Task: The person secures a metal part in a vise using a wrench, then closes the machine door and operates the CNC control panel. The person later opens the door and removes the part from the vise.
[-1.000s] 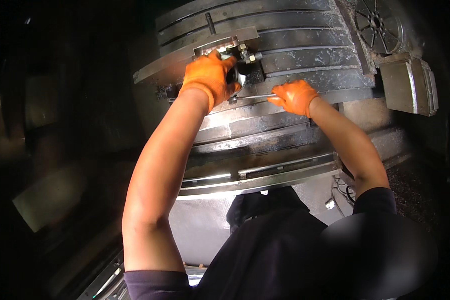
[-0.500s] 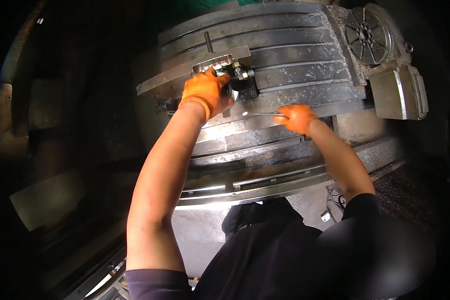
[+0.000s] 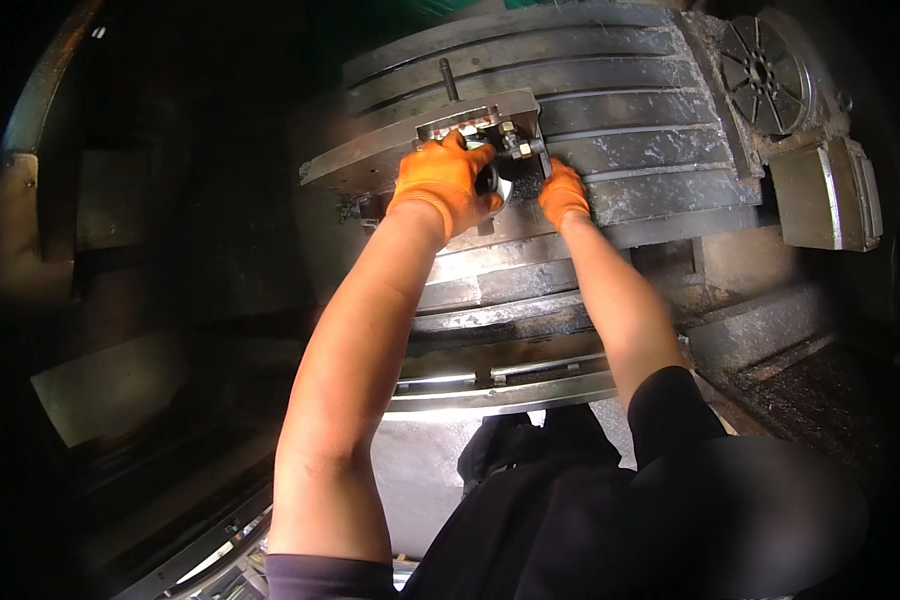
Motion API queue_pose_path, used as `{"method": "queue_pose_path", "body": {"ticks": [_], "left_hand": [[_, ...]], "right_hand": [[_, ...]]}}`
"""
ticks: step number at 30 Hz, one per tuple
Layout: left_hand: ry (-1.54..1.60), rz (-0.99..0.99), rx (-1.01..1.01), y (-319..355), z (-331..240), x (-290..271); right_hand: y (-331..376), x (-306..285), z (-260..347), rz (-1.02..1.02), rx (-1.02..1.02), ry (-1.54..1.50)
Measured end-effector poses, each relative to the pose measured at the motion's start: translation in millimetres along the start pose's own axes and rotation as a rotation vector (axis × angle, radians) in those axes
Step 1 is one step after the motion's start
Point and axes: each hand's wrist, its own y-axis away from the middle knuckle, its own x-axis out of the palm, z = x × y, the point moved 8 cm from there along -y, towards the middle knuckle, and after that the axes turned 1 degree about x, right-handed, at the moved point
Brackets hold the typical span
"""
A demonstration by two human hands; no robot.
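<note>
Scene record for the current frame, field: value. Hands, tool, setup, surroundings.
Left hand: orange-gloved hand, fingers around a round pale-rimmed part
Right hand: orange-gloved fist gripping a slim metal tool
Tool position: beside the nuts; contact unclear
Setup: long metal bar on slotted table
Behind bar: upright dark stud
Far right: round slotted plate

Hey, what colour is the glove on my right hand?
Your right glove is orange; it shows in the head view.
</note>
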Motion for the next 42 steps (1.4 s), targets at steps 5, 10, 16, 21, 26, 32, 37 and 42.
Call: {"method": "queue_pose_path", "body": {"ticks": [5, 10, 16, 21, 26, 32, 37, 42], "left_hand": [[0.028, 0.057, 0.010, 5, 5, -2], [0.066, 0.048, 0.013, 7, 5, -2], [0.482, -0.600, -0.046, 51, 49, 14], [1.310, -0.716, -0.527, 69, 144, 122], [1.894, -0.116, -0.531, 33, 140, 150], [1.899, -0.233, 0.046, 29, 146, 144], [1.907, -0.053, -0.382, 26, 142, 138], [1.992, -0.440, 0.143, 28, 145, 123]], "right_hand": [[16, -52, 17, -0.155, -0.094, -0.632], [44, -113, 138, 0.120, -0.339, 0.161], [32, -103, 161, 0.215, -0.034, 0.158], [21, -87, 142, 0.168, -0.079, 0.153], [24, -90, 151, 0.145, -0.129, 0.146], [31, -95, 158, 0.133, -0.153, 0.097], [34, -97, 165, 0.149, -0.154, 0.114], [26, -93, 154, 0.110, -0.190, 0.111]]}}
